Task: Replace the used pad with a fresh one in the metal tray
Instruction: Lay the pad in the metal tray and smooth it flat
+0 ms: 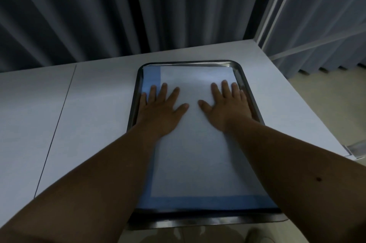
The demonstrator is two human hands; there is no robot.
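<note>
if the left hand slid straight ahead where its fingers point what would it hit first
Probably the far rim of the shiny metal tray: the left hand lies flat on the white blue-bordered pad, with only pad ahead.

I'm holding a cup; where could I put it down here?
Bare white tabletop lies left of the metal tray, and a narrower strip right of it. The tray is crowded: blue-edged white pad, left hand, right hand.
</note>
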